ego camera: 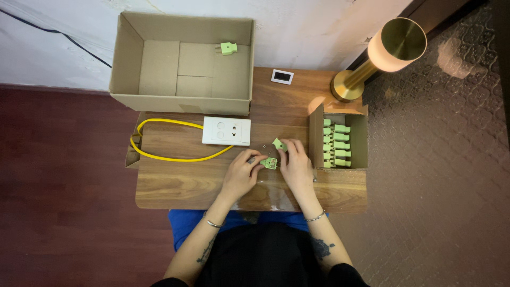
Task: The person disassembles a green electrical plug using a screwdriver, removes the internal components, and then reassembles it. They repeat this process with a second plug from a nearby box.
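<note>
Hands meet at frame centre: left hand (240, 172) pinches a green plug (269, 162) steady on the desk (175, 183); right hand (295, 165) pinches its cover (279, 144), small box (340, 143) alongside.

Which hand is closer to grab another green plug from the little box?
Probably the right hand: it sits right beside the small box of green plugs. The left hand is farther away, across the open plug.

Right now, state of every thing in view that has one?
Left hand: pinching green plug base.
Right hand: holding green plug cover.
Large cardboard box: open, one green plug inside.
Small box: open, row of plugs.
Lamp: lit.
Socket panel: nothing plugged in.
</note>
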